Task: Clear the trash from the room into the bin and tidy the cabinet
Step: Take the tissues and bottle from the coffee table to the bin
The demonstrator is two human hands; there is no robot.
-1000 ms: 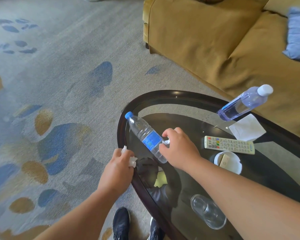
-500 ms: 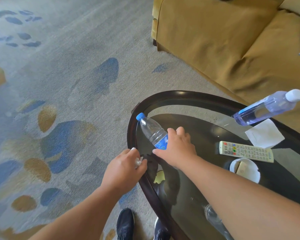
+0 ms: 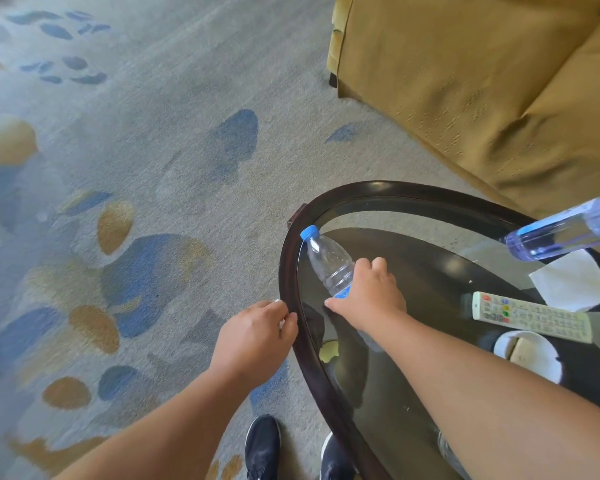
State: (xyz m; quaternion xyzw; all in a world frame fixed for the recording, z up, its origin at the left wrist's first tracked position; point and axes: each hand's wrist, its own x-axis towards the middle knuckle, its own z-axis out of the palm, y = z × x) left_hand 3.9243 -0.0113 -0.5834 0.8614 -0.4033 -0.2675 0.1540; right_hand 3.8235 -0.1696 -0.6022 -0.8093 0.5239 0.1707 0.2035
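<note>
An empty clear plastic bottle (image 3: 328, 259) with a blue cap and blue label stands at the left end of the oval glass table (image 3: 291, 271). My right hand (image 3: 369, 296) grips its lower part around the label. My left hand (image 3: 257, 337) hovers just off the table's left edge, fingers curled round crumpled white tissue (image 3: 280, 322), of which only a sliver shows. A white napkin (image 3: 572, 280) lies flat on the table's right side.
A second, purple-tinted bottle (image 3: 565, 233) stands at the right edge. A white remote (image 3: 530, 317), a white dish (image 3: 530, 355) and a clear glass (image 3: 447, 448) sit on the table. A mustard sofa (image 3: 482, 81) lies beyond it. Patterned carpet spreads to the left.
My right hand slid onto the blue-capped bottle and closed round its label. My left hand drew in closer to the table edge, tissue now mostly hidden. The view swung left.
</note>
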